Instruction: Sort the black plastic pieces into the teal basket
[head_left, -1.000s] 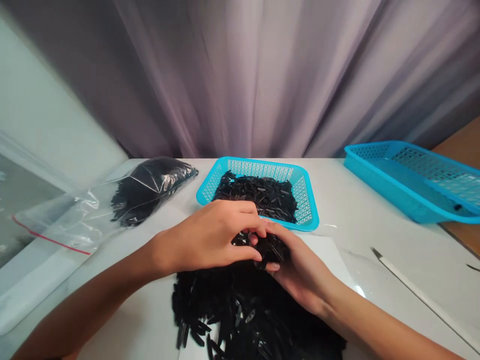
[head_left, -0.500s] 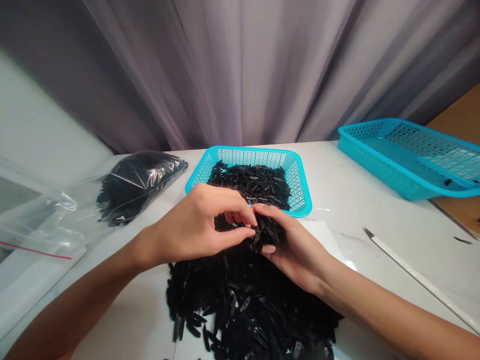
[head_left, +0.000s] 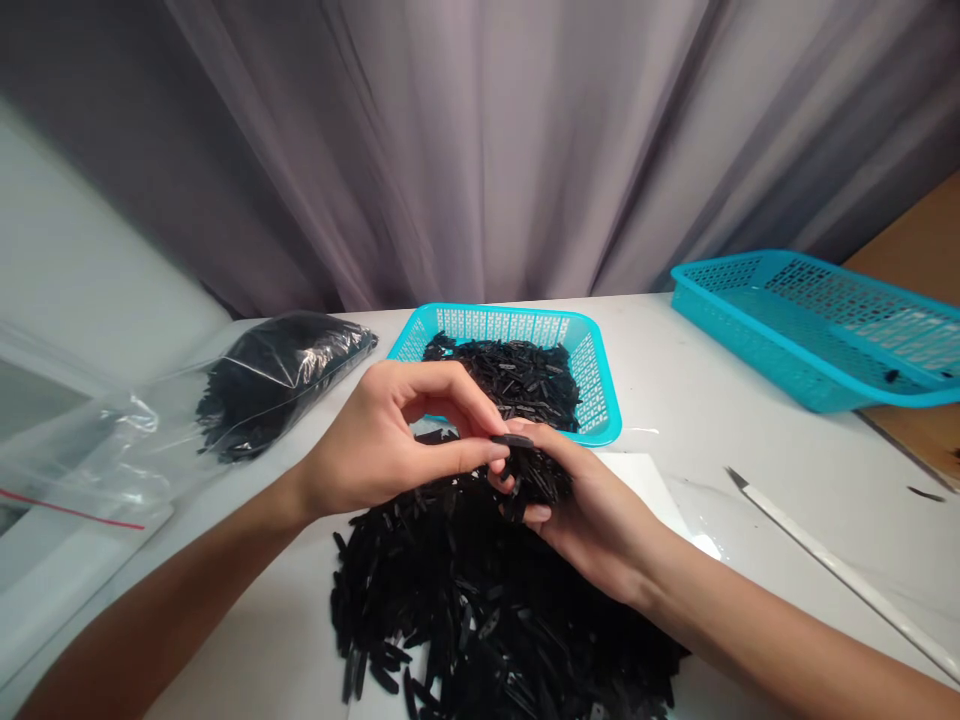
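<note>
Between thumb and fingertips, my left hand [head_left: 416, 430] pinches one slim black piece [head_left: 514, 440]. My right hand [head_left: 592, 500] is closed around a bunch of similar black pieces [head_left: 541, 474], its fingers meeting the left fingertips. Both hands are above a large heap of small, narrow black pieces [head_left: 480, 600] spread on the white surface. Just beyond them stands a turquoise plastic basket [head_left: 598, 375] partly filled with the same kind of pieces; my left hand covers its near left corner.
A clear plastic bag [head_left: 277, 370] of black pieces lies at the left. Another turquoise basket [head_left: 765, 345] stands at the back right, holding a few dark bits. A white-handled craft knife [head_left: 825, 555] lies on the right. Behind the table hangs a grey curtain [head_left: 525, 150].
A single black piece now shows clearly in my left fingertips, lifted to the top of the bunch. My right hand keeps its hold. The view has tilted slightly upward.
</note>
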